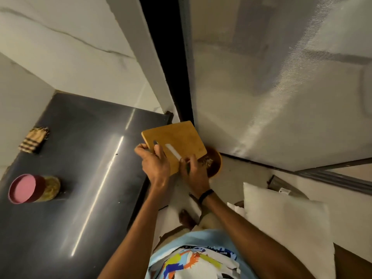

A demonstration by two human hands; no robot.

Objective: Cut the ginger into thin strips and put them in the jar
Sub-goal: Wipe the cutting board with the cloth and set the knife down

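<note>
Nearest us, on the dark bench (90,168) to our left, stands the jar (48,196) with its pink lid (24,188) on. The pale yellow mass behind its glass looks like the ginger (52,185), cut and already inside (so we judge the main work done and this a clean-up step).

Further out, past the bench edge, our left grip (156,164) clasps the wooden board (181,137) at its handle-hole end and holds it tilted, so that whatever clings to it can slide off. Our right grip (194,174) is curled round the handle of the knife (173,152), its white blade laid flat across the board, apparently to scrape. Just under the board's lower corner sits an orange-brown bowl (216,162) holding pale scraps, well placed to catch them.

Farthest along the bench lies a small woven mat (34,139).
</note>
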